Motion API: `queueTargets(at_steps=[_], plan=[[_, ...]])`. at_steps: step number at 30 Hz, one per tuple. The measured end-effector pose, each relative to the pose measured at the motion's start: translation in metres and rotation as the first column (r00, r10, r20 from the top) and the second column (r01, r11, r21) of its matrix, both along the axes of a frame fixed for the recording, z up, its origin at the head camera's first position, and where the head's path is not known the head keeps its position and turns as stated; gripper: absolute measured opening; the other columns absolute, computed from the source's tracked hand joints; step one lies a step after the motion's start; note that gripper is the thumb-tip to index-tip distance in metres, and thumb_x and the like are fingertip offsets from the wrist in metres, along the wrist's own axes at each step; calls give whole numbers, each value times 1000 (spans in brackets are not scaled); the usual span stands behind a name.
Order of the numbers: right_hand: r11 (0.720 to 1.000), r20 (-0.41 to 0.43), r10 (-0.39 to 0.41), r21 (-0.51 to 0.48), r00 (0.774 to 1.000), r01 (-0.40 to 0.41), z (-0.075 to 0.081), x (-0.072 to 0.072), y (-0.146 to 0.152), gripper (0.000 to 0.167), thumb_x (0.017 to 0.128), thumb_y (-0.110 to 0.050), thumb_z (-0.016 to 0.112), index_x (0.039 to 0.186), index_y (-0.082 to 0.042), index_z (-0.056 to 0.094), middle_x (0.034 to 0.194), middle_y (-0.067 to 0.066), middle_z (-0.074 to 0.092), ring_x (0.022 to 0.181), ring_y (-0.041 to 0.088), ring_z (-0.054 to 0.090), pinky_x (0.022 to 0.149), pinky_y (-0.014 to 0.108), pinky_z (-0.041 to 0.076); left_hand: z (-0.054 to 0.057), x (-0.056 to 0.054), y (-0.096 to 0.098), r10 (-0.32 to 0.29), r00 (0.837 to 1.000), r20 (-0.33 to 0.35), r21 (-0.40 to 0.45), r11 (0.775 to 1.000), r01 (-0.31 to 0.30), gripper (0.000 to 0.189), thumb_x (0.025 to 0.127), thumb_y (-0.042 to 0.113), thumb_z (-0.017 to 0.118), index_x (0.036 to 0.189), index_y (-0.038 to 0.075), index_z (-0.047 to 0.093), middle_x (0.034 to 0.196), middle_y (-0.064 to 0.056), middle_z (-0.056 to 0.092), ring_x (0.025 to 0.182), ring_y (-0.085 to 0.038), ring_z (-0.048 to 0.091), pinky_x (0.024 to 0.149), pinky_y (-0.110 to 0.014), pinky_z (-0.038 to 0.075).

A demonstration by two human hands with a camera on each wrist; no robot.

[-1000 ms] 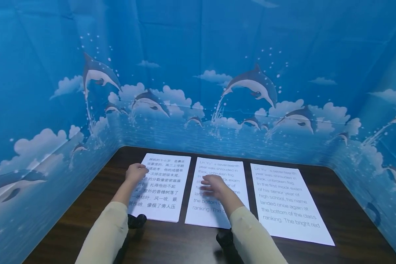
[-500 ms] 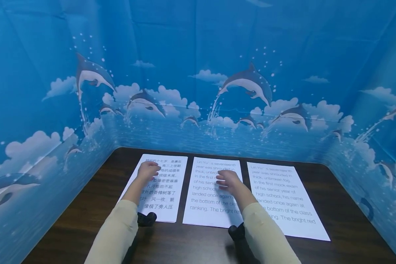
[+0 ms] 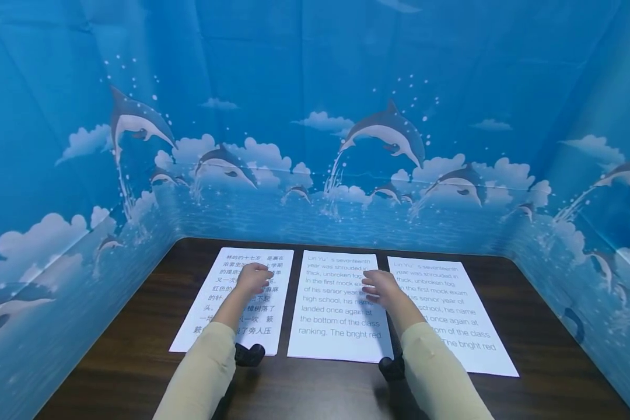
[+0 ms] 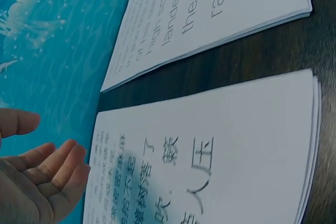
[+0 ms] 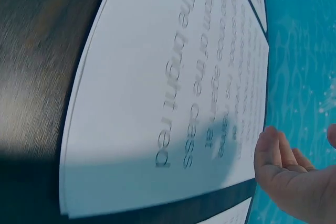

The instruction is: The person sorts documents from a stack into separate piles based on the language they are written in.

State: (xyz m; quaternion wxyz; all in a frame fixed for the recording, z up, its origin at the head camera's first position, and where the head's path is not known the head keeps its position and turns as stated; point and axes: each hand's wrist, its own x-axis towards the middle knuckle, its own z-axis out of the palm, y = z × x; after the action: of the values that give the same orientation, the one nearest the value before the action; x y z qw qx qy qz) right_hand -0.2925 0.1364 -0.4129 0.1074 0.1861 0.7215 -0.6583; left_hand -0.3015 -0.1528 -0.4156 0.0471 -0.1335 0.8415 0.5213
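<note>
Three white stacks of printed paper lie in a row on a dark table. Over the left stack [image 3: 214, 291], printed in Chinese characters, hovers my left hand [image 3: 253, 279], holding nothing. Its fingers are loosely bent, with the thumb apart, in the left wrist view. My right hand [image 3: 384, 289] is above the gap between the middle stack [image 3: 331, 315] and the right stack [image 3: 446, 297], both printed in English. Nothing is in its relaxed fingers [image 5: 269, 148]. Both hands cast shadows on the paper.
Dark wood-grain table [image 3: 315, 391] shows in front of the stacks. A blue backdrop [image 3: 294, 70] with dolphins and clouds encloses the table's back and sides. Black wrist mounts [image 3: 249, 354] sit under both cream sleeves [image 3: 205, 373].
Both hands have moved to the right above the paper, the left from the left stack's edge toward its middle, the right from the middle stack to its right edge. The view has shifted slightly.
</note>
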Motion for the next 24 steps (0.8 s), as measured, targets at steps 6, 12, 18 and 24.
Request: queueTargets(at_steps=[6, 12, 18, 24], plan=[[999, 20, -38, -10, 999, 38, -3, 3, 14, 49, 86, -18, 47, 128, 3, 31, 117, 22, 44, 105, 33, 46, 83, 41, 40, -5, 2, 18, 1, 1000, 23, 17, 1000, -2, 37, 80, 16, 55, 112, -2, 47, 103, -18, 51, 91, -30, 53, 73, -37, 45], [997, 27, -71, 9, 997, 70, -9, 6, 26, 51, 85, -19, 48, 128, 3, 32, 120, 22, 43, 103, 32, 47, 82, 40, 41, -11, 5, 34, -17, 1000, 3, 8, 1000, 17, 36, 79, 17, 56, 109, -3, 50, 99, -17, 54, 88, -29, 54, 71, -37, 45], [995, 21, -82, 52, 996, 80, -27, 0, 41, 48, 87, -18, 45, 128, 3, 30, 116, 21, 44, 104, 33, 46, 81, 40, 42, -18, 6, 45, -42, 999, -1, -19, 999, 42, 35, 79, 18, 56, 107, -3, 51, 96, -15, 53, 89, -29, 52, 71, -37, 45], [994, 37, -102, 53, 994, 100, -20, 12, 42, 48, 87, -16, 46, 127, 4, 31, 121, 23, 39, 109, 35, 41, 85, 41, 39, -24, 7, 51, -44, 999, -1, -29, 999, 44, 39, 79, 20, 56, 109, -3, 51, 101, -17, 51, 89, -29, 51, 73, -38, 44]])
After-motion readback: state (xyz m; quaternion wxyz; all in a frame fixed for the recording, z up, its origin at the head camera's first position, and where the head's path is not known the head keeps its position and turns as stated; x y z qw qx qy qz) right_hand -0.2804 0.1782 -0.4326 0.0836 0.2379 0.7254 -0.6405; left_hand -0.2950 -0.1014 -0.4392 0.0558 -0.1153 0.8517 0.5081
